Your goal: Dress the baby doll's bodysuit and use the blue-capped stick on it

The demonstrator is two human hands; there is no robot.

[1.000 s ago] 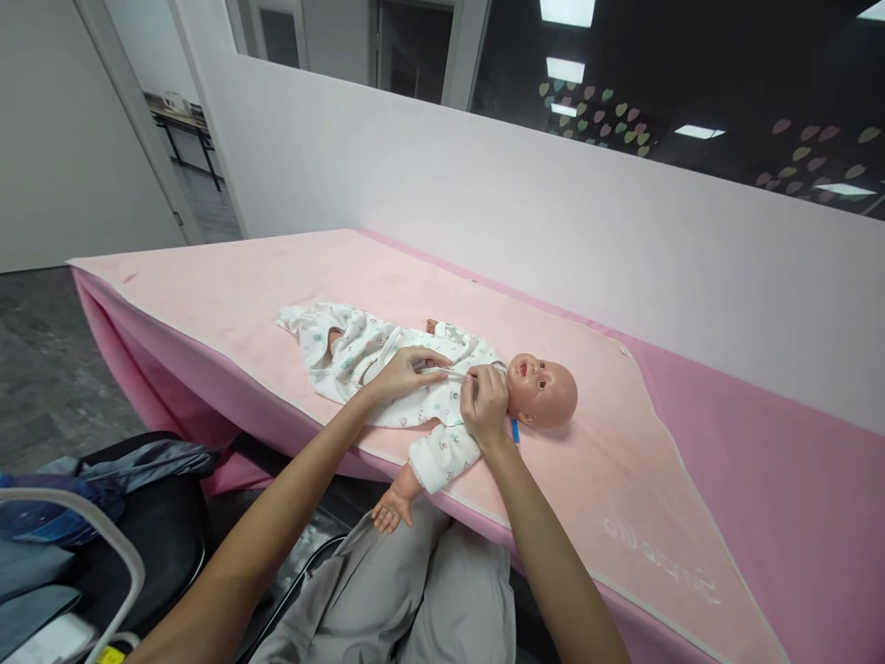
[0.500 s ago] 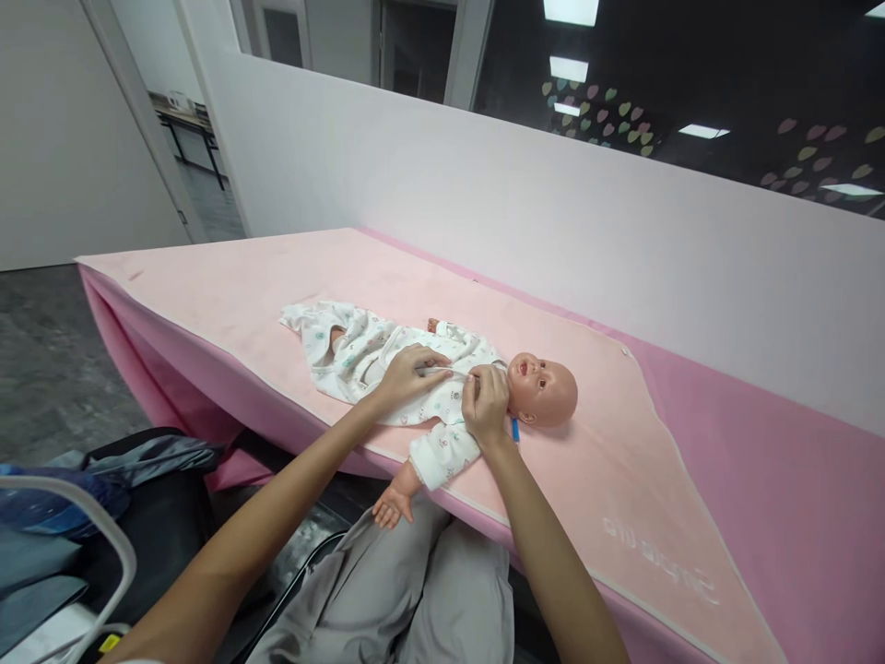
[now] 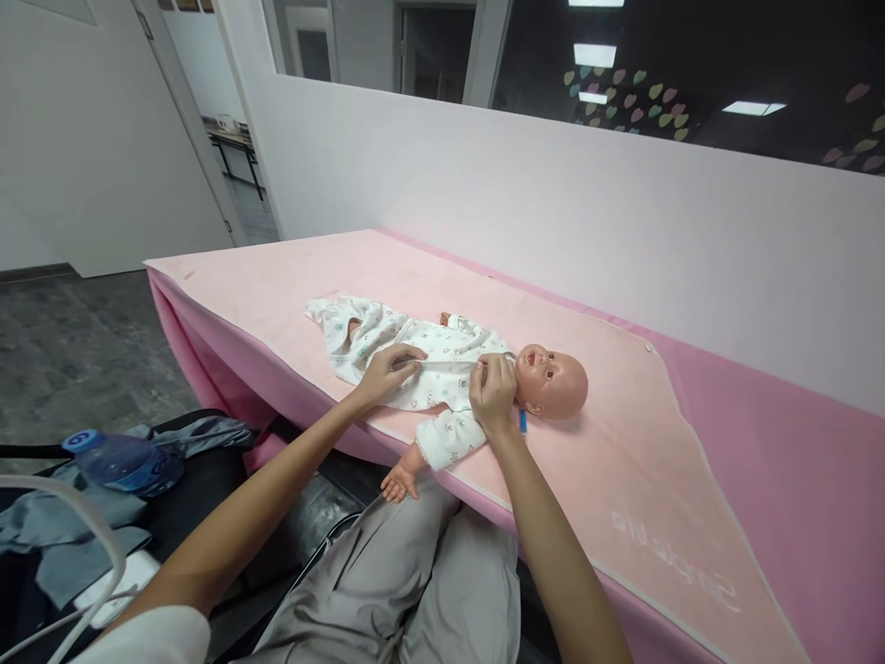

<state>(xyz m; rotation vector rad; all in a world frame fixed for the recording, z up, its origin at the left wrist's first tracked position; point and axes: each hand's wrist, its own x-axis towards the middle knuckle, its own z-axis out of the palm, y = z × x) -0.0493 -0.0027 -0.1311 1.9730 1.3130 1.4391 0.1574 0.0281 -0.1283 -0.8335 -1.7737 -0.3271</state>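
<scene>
A baby doll (image 3: 553, 380) lies on its back on the pink-covered table, its bald head to the right. It wears a white baby romper (image 3: 432, 392) with a small coloured print. My left hand (image 3: 393, 373) pinches the romper's front edge near the doll's waist. Up by the doll's neck, my right hand (image 3: 493, 389) is closed on the same edge. Between both hands the edge is stretched into a straight line. The doll's near arm (image 3: 405, 473) hangs over the table's front side. A small blue strip (image 3: 523, 421) shows beside my right wrist.
The pink table cover (image 3: 622, 443) reaches to a white wall (image 3: 553, 212) with a window above. At lower left, a water bottle (image 3: 128, 461) and grey cloth (image 3: 76, 516) rest on a dark seat, near a white curved tube (image 3: 97, 526).
My left hand has moved away from the right one, toward the doll's legs, and the romper's edge between them has become longer and tauter. The view has shifted slightly left.
</scene>
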